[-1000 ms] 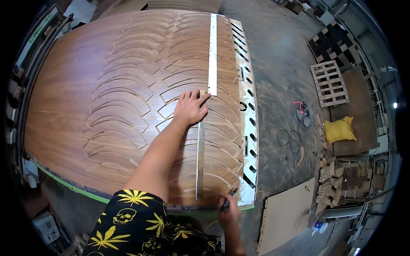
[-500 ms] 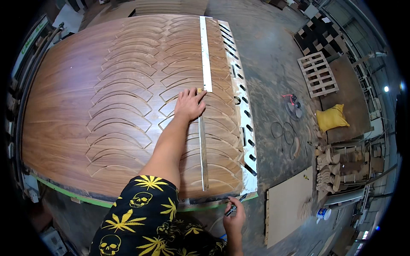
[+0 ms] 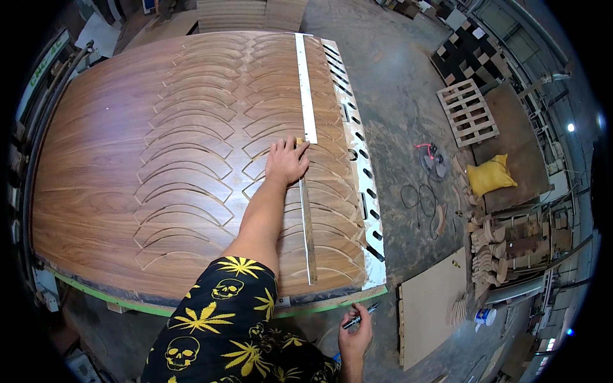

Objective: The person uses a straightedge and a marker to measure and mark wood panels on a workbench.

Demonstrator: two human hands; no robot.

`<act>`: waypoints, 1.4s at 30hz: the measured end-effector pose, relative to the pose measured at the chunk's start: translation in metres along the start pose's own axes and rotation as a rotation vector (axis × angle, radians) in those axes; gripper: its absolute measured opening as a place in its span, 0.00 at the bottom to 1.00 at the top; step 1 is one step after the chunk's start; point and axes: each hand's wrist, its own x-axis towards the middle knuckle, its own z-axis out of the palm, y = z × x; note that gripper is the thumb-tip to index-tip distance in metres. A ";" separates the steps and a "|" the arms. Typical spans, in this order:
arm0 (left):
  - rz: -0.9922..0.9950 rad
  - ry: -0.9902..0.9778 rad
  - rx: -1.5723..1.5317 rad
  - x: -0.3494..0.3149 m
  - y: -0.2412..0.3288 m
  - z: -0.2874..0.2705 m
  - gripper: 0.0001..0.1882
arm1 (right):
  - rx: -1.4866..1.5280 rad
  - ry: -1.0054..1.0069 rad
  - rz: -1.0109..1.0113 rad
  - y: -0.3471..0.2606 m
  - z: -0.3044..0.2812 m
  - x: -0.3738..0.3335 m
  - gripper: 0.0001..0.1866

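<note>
A large wood-grain board carries two columns of cut curved, crescent-like outlines. Fingers spread, my left hand lies flat near the upper end of a narrow wooden strip, its fingertips close to the lower end of a long white strip. Part of the wooden strip is hidden under that hand. Beyond the board's near edge, my right hand is closed around a dark marker-like pen whose end points up and right.
Along the board's right side runs a white strip with slanted dark slots. Cables, a yellow sack, a wooden pallet, stacked curved wood pieces, a flat panel and a white-blue bucket are on the floor.
My right hand, with the pen, has drawn back slightly from the board's near edge, and its fingers have shifted. My left hand stays on the strip; the whole view has shifted a little.
</note>
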 end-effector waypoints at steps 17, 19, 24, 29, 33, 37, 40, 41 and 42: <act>-0.015 -0.057 -0.027 0.000 0.003 -0.008 0.30 | 0.024 -0.056 -0.018 -0.007 0.005 0.007 0.19; -0.010 -0.056 -0.028 0.000 0.002 -0.008 0.30 | 0.020 -0.060 -0.020 -0.012 0.005 0.011 0.19; -0.009 -0.042 -0.036 0.001 0.001 -0.004 0.30 | 0.047 -0.055 -0.002 -0.019 0.005 0.020 0.18; -0.013 -0.039 -0.020 0.001 0.001 -0.004 0.31 | -0.007 -0.106 -0.081 -0.008 0.007 0.029 0.19; -0.002 -0.044 -0.026 -0.001 0.002 -0.007 0.31 | 0.005 -0.110 -0.097 -0.009 0.008 0.034 0.20; -0.003 -0.053 -0.016 0.000 0.002 -0.008 0.31 | 0.000 -0.157 -0.094 -0.015 0.008 0.039 0.20; -0.002 -0.055 -0.016 0.000 0.002 -0.006 0.30 | -0.003 -0.175 -0.092 -0.022 0.010 0.043 0.19; -0.001 -0.054 -0.017 0.000 0.003 -0.007 0.30 | 0.000 -0.174 -0.102 -0.024 0.011 0.044 0.20; -0.004 -0.061 -0.025 0.000 0.003 -0.008 0.30 | 0.000 -0.175 -0.103 -0.026 0.011 0.045 0.20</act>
